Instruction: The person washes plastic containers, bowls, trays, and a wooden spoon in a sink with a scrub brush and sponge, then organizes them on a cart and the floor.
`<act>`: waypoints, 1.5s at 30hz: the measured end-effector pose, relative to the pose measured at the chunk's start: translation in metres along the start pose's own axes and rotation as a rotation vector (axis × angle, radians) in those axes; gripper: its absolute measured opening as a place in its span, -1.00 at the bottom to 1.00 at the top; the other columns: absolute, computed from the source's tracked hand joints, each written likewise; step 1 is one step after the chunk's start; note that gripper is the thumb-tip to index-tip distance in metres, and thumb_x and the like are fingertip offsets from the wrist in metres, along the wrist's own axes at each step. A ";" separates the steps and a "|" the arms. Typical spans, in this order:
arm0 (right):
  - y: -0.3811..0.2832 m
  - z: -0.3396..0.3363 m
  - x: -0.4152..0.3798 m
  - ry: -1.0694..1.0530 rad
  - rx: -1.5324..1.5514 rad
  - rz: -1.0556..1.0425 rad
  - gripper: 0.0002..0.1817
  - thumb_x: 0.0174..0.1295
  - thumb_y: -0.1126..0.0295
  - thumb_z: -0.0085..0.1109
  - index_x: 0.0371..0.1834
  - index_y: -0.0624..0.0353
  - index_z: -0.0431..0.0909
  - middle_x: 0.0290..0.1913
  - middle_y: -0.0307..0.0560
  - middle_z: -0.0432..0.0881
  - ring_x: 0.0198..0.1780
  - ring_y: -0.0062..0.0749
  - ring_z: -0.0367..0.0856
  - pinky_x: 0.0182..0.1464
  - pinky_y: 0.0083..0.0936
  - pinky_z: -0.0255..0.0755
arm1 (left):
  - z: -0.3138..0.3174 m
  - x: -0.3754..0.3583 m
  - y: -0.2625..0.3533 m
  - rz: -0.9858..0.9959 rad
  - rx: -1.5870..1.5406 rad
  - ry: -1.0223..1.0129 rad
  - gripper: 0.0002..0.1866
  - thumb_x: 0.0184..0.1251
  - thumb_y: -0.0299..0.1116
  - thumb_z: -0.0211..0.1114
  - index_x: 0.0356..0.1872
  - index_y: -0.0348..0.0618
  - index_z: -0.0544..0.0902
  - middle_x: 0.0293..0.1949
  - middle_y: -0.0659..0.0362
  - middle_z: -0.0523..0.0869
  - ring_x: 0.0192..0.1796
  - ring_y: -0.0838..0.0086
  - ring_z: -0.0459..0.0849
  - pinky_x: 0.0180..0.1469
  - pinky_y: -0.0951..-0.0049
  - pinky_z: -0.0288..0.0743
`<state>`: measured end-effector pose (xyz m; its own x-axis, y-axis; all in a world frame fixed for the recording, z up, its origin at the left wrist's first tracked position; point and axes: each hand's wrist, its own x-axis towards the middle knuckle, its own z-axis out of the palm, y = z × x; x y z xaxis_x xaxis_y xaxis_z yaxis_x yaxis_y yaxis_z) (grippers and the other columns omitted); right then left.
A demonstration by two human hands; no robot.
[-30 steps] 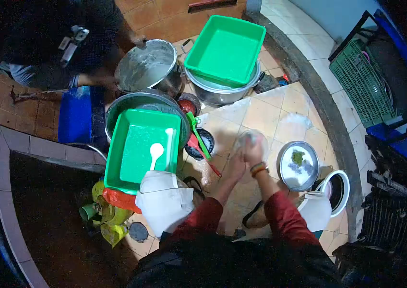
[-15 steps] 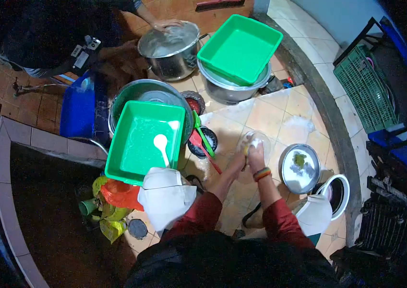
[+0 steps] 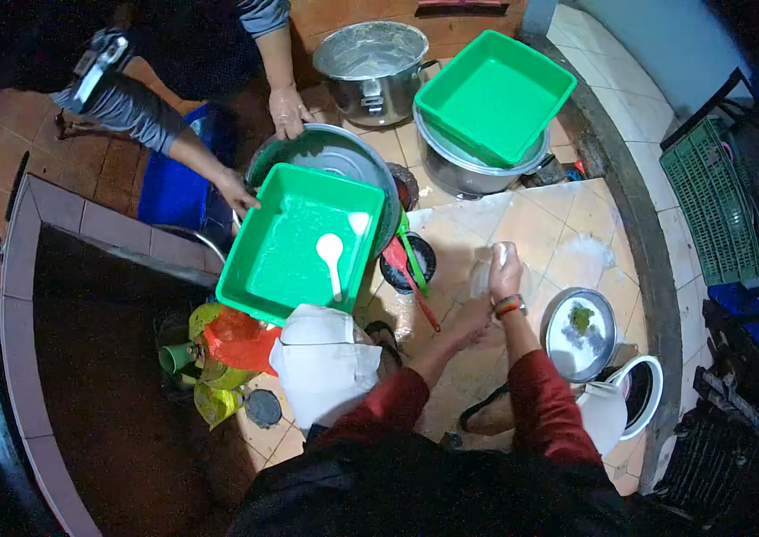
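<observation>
Left of the metal basin [image 3: 607,347] with green clump [image 3: 582,319] inside, spread suds [image 3: 504,256] evenly over right hand [image 3: 506,271] using left hand [image 3: 473,322], just beside; cannot tell, for either, whether clenched or grasping.

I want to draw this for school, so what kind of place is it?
Probably a washing-up spot, maybe behind a kitchen. The clues are a big metal pot on the tiled floor, a green tub, and a round metal tray with what looks like white suds.
</observation>
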<state>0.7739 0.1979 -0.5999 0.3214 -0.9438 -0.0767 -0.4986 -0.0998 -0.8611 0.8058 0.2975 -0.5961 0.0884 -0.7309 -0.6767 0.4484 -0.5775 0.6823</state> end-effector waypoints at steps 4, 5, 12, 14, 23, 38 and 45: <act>0.066 0.053 -0.004 0.235 -0.044 -0.773 -0.79 0.12 0.30 -0.11 -0.31 0.23 0.34 -0.48 0.13 0.47 -0.41 0.03 0.45 -0.36 -0.24 0.31 | -0.031 -0.010 0.017 -0.090 -0.031 0.003 -0.59 0.22 0.04 -0.27 -0.62 -0.02 0.28 -0.81 0.35 0.19 -0.83 0.61 0.13 -0.80 0.56 -0.04; 0.048 0.045 -0.009 0.074 -0.002 -0.519 -0.77 0.10 0.30 -0.10 -0.29 0.24 0.35 -0.44 0.13 0.49 -0.39 0.03 0.45 -0.34 -0.25 0.32 | -0.032 -0.010 0.017 -0.133 -0.145 -0.007 -0.59 0.21 0.05 -0.26 -0.62 -0.02 0.29 -0.80 0.33 0.22 -0.82 0.59 0.15 -0.79 0.56 -0.02; 0.123 0.021 0.027 -0.020 -0.146 0.456 -0.71 0.04 0.23 -0.05 -0.24 0.16 0.40 -0.16 0.19 0.42 -0.15 -0.01 0.40 -0.16 -0.29 0.30 | -0.082 0.070 -0.056 0.690 0.361 0.380 -0.78 0.20 -0.24 -0.16 -0.51 -0.08 0.38 -0.77 0.30 0.27 -0.76 0.60 0.24 -0.74 0.55 0.11; 0.163 0.011 0.027 -0.056 -0.332 0.389 -0.72 0.04 0.23 -0.06 -0.21 0.11 0.41 -0.09 0.19 0.38 -0.09 -0.02 0.36 -0.11 -0.28 0.28 | -0.110 0.055 -0.015 0.673 0.033 0.459 -0.85 0.17 -0.36 -0.15 -0.46 -0.12 0.38 -0.75 0.30 0.29 -0.75 0.61 0.25 -0.73 0.56 0.17; 0.176 0.025 -0.025 -0.018 -1.027 -0.338 -0.47 -0.15 0.13 0.16 -0.04 -0.01 0.32 0.03 0.06 0.21 0.04 0.01 0.21 -0.03 -0.16 0.24 | -0.157 0.079 0.002 0.238 -0.578 1.022 -0.92 0.03 -0.57 -0.11 -0.43 -0.22 0.35 -0.67 0.23 0.39 -0.79 0.60 0.26 -0.81 0.62 0.09; 0.190 0.022 -0.022 0.034 -0.656 0.138 -0.59 -0.09 0.25 0.11 -0.11 0.08 0.38 -0.15 0.03 0.42 -0.13 -0.06 0.40 -0.03 -0.29 0.26 | -0.131 0.102 -0.059 0.124 0.865 1.002 -0.53 -0.11 -0.34 0.19 -0.10 -0.26 0.33 -0.17 -0.17 0.33 -0.11 0.06 0.35 -0.05 0.27 0.25; 0.254 -0.015 -0.010 0.450 -0.675 0.430 -0.36 -0.30 0.19 0.32 -0.17 0.37 0.31 -0.10 0.22 0.35 -0.06 -0.12 0.34 -0.11 -0.37 0.30 | -0.116 0.108 -0.036 0.111 0.931 1.073 -0.16 -0.33 -0.14 0.39 -0.01 -0.29 0.12 -0.04 -0.17 0.23 -0.06 0.06 0.34 -0.06 0.26 0.29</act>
<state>0.6318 0.1776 -0.8108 -0.2741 -0.9617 0.0019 -0.9124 0.2594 -0.3166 0.9024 0.2820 -0.7256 0.8920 -0.4054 -0.1998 -0.3071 -0.8680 0.3903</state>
